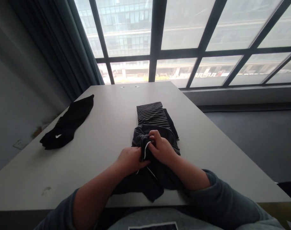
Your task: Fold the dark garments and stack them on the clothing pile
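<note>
A dark grey garment (150,180) with thin white cord or piping lies bunched near the table's front edge, its lower part spread towards me. My left hand (131,160) grips the bunched cloth from the left, fingers partly hidden in the fabric. From the right, my right hand (162,149) pinches the same garment close to the white cord. Just beyond, and partly covered by it, is a black cloth with white stripes (151,114), folded flat. A plain black cloth (171,123) sticks out along the right side of the striped one.
A folded black garment with a small white swoosh (74,119) lies at the left edge of the white table (107,127). Two small white fittings sit at the far end. Beyond are a dark curtain (61,44) and large framed windows (157,35).
</note>
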`<act>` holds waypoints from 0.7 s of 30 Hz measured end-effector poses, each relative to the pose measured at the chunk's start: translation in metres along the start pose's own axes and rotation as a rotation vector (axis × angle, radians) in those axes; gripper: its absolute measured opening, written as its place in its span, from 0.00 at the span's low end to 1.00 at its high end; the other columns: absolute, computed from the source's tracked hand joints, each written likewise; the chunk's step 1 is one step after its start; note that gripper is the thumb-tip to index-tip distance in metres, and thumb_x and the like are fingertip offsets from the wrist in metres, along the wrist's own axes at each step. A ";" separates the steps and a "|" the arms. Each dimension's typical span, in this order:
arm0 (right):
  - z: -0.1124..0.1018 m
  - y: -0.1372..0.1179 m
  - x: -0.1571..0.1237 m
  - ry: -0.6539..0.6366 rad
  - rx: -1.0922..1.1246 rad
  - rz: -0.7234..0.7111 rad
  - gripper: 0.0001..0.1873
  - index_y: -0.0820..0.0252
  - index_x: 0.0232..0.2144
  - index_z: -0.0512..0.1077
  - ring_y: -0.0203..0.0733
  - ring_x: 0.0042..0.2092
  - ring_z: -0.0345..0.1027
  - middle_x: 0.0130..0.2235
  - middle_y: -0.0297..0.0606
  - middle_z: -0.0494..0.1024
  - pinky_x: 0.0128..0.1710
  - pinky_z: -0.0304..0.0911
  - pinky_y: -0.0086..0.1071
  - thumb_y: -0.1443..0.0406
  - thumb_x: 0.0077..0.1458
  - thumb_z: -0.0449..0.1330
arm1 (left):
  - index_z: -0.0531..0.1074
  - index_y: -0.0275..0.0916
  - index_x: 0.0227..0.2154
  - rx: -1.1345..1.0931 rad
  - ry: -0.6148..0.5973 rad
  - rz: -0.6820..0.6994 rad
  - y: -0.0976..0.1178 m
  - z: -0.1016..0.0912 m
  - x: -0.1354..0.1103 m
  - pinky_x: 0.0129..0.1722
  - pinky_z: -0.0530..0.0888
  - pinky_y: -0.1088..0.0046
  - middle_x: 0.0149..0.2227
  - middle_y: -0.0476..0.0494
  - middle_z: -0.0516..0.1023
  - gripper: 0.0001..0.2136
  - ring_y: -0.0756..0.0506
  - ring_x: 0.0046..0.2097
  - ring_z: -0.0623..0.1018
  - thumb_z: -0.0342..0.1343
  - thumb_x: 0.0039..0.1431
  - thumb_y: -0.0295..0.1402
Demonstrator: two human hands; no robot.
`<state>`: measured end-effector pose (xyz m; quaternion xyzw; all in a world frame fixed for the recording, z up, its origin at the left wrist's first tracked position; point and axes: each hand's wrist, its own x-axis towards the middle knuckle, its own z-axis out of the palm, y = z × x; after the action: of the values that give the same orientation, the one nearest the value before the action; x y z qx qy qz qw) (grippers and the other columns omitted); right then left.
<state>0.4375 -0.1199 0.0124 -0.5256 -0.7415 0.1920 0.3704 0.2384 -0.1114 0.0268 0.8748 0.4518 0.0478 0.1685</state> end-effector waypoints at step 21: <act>0.013 0.012 0.005 -0.199 -0.121 0.082 0.18 0.59 0.54 0.68 0.46 0.43 0.77 0.44 0.42 0.81 0.41 0.62 0.31 0.66 0.63 0.59 | 0.58 0.45 0.32 -0.542 0.558 -0.137 -0.027 0.000 0.008 0.33 0.66 0.71 0.27 0.54 0.66 0.04 0.47 0.30 0.68 0.46 0.63 0.31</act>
<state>0.4342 -0.1098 -0.0025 -0.5553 -0.7625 0.2131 0.2544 0.2214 -0.0905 0.0174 0.7199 0.5086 0.3897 0.2667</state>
